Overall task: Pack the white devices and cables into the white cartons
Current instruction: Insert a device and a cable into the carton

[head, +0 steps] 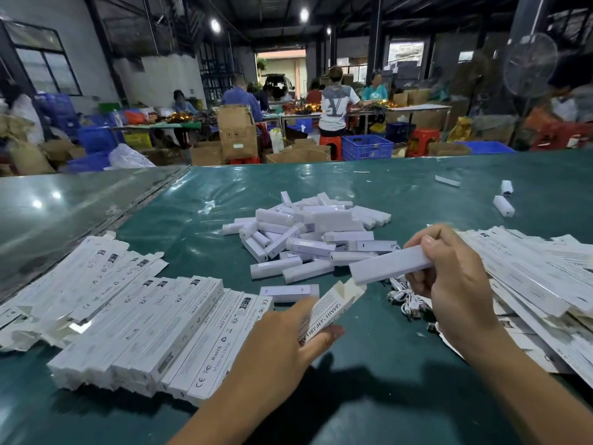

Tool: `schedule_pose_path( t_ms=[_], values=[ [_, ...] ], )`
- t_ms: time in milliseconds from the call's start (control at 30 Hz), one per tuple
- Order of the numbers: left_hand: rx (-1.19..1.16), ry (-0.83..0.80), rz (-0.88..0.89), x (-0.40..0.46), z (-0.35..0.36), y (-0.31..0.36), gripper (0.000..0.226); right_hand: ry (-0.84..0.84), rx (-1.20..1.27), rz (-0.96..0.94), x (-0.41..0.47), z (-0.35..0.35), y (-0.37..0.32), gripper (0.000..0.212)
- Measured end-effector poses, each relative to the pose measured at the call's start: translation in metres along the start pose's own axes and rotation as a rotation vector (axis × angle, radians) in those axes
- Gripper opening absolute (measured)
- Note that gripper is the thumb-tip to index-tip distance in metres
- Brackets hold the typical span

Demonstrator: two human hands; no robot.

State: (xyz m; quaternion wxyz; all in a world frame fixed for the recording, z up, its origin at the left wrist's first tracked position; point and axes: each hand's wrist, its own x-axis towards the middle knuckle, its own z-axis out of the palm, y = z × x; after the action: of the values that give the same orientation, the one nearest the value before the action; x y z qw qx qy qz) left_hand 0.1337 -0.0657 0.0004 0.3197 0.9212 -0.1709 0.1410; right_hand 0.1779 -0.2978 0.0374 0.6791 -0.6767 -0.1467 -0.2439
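My left hand (288, 342) grips a white carton (327, 308) with its end flaps open toward the upper right. My right hand (449, 277) pinches a long white device (385, 268) whose left end hovers just above the carton's open mouth. A heap of white devices (305, 239) lies in the middle of the green table. White cables (406, 300) lie bundled under my right hand. Filled cartons (154, 332) sit in rows at the left, and flat unfolded cartons (539, 277) are stacked at the right.
The green table (192, 220) stretches ahead, with a few stray devices (503, 205) at the far right. One device (288, 292) lies beside the carton rows. Beyond the table edge are people at benches, cardboard boxes, blue crates (367, 146) and a standing fan (529, 64).
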Motion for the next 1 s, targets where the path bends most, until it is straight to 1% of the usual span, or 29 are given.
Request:
schedule_pose_path(
  t_ms=[67, 167, 233, 433, 533, 600, 633, 700, 767, 867, 933, 1000],
  values=[
    [-0.007, 0.015, -0.002, 0.000, -0.001, -0.001, 0.047, -0.044, -0.021, -0.029, -0.002, 0.003, -0.001, 0.022],
    [-0.024, 0.031, -0.017, -0.001, -0.001, -0.002, 0.053, -0.101, -0.034, -0.056, -0.004, 0.005, -0.001, 0.022],
    [-0.028, 0.041, -0.025, -0.001, -0.001, -0.003, 0.054, -0.129, -0.057, -0.065, -0.005, 0.006, -0.001, 0.024],
    [-0.042, -0.020, 0.020, -0.002, 0.000, 0.002, 0.046, -0.150, -0.075, -0.035, -0.003, -0.001, -0.002, 0.025],
    [-0.038, -0.065, 0.044, -0.004, 0.002, 0.005, 0.042, -0.174, -0.082, -0.056, -0.005, 0.002, -0.002, 0.035],
    [-0.046, -0.070, 0.049, -0.005, 0.003, 0.006, 0.040, -0.227, -0.075, -0.046, -0.007, 0.004, -0.001, 0.040],
    [-0.063, -0.066, 0.045, -0.005, 0.004, 0.007, 0.040, -0.262, -0.083, -0.032, -0.007, 0.006, -0.001, 0.036],
    [-0.087, -0.053, 0.038, -0.005, 0.005, 0.008, 0.040, -0.302, -0.105, 0.009, -0.009, 0.009, 0.000, 0.023],
    [-0.113, -0.043, 0.036, -0.005, 0.005, 0.009, 0.036, -0.301, -0.086, 0.028, -0.012, 0.012, 0.002, 0.021],
    [-0.163, -0.017, 0.025, -0.005, 0.005, 0.009, 0.040, -0.290, -0.131, -0.049, -0.016, 0.017, 0.003, 0.029],
    [-0.186, 0.007, 0.017, -0.005, 0.005, 0.009, 0.044, -0.298, -0.210, -0.107, -0.017, 0.019, 0.004, 0.036],
    [-0.221, 0.028, 0.016, -0.005, 0.005, 0.009, 0.043, -0.334, -0.281, -0.153, -0.019, 0.021, 0.004, 0.036]
  ],
)
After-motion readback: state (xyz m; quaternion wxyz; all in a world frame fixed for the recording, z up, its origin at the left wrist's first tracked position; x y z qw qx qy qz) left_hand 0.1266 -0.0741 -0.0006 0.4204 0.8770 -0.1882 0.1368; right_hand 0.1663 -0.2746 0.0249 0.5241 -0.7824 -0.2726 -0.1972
